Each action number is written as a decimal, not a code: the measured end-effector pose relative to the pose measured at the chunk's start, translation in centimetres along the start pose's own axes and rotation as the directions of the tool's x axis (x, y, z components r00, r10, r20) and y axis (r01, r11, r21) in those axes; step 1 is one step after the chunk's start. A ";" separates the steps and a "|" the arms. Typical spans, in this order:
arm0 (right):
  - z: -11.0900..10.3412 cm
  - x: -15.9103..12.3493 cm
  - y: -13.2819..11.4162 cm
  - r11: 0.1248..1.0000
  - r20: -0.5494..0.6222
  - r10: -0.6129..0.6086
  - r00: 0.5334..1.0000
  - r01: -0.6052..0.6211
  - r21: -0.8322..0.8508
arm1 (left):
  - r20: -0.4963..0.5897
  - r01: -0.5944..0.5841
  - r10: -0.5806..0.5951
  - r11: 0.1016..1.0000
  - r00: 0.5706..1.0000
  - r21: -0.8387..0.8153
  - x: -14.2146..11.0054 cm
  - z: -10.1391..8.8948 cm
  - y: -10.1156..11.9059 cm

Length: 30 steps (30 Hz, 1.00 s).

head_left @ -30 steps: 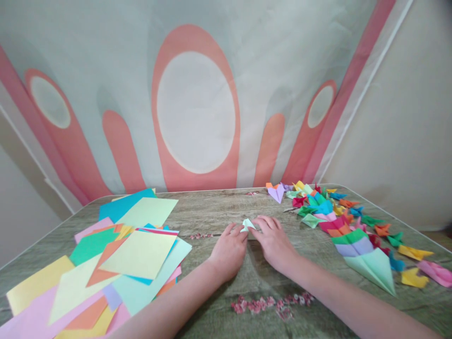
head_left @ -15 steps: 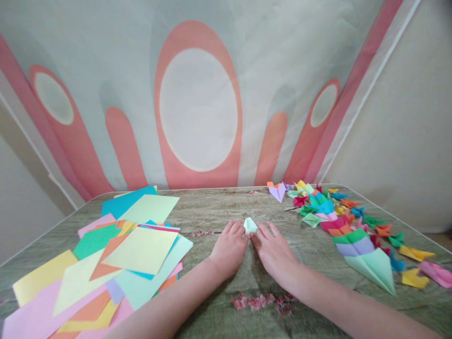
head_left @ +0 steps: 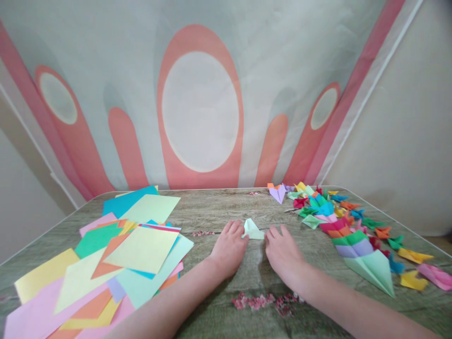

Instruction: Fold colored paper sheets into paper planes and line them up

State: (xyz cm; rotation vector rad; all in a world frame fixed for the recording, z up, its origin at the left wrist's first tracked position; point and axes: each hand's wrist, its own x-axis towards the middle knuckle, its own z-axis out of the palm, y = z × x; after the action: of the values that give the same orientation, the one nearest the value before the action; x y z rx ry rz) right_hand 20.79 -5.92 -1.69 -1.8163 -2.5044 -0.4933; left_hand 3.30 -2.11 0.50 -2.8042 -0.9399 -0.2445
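Note:
A small pale green folded paper (head_left: pixel 252 230) lies on the wooden-patterned table in front of me, a peak at its top and a flat corner pointing right. My left hand (head_left: pixel 230 247) holds the paper's left edge, its fingers bent and close together. At the right corner of the paper, my right hand (head_left: pixel 283 249) rests with fingers slightly apart, the fingertips touching or just beside that corner. More of the paper shows between the hands; its left end is hidden by my left fingers.
Loose coloured sheets (head_left: pixel 141 249) spread in an overlapping pile on the left. Many small folded paper figures (head_left: pixel 348 207) cover the right side, with a row of nested paper planes (head_left: pixel 370 270) nearer me. A grey and pink backdrop (head_left: pixel 201 179) stands behind the table.
My right hand has slid to the right, from the middle of the folded paper to its right corner, uncovering that side. My left hand has stayed in place.

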 end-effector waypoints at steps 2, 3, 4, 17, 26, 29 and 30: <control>-0.1 0.0 -0.4 0.995 0.043 -0.002 0.999 0.006 -0.099 | -0.004 0.006 -0.006 1.000 1.000 -0.003 0.0 0.1 0.0; -0.2 -0.1 -0.5 0.991 0.060 0.002 0.998 0.006 -0.133 | -0.005 0.008 -0.008 1.000 1.000 -0.005 0.0 0.1 -0.1; -0.4 0.0 -0.5 0.989 0.069 0.007 0.998 0.003 -0.146 | -0.006 0.008 -0.008 1.000 1.000 -0.007 0.0 0.1 -0.1; -0.8 0.6 -0.3 0.998 -0.077 -0.012 0.997 0.017 0.063 | 0.000 0.005 -0.005 1.000 1.000 -0.026 0.4 0.0 0.1; -0.8 0.8 1.0 0.998 0.062 0.057 0.996 -0.055 -0.041 | -0.009 0.004 -0.004 1.000 1.000 -0.026 0.1 0.3 -0.1; -0.6 0.8 0.8 0.999 0.014 0.041 0.999 -0.041 -0.025 | -0.006 0.005 -0.005 1.000 1.000 -0.025 0.1 0.3 -0.1; -0.5 0.8 0.7 1.000 -0.021 0.024 0.999 -0.024 -0.012 | -0.006 0.005 -0.006 1.000 1.000 -0.023 0.2 0.2 0.0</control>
State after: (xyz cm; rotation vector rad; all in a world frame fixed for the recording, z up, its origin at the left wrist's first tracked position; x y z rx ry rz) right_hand 21.07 -5.10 -0.92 -1.8334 -2.4687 -0.5256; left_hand 3.43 -1.94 0.29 -2.8206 -0.9497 -0.2656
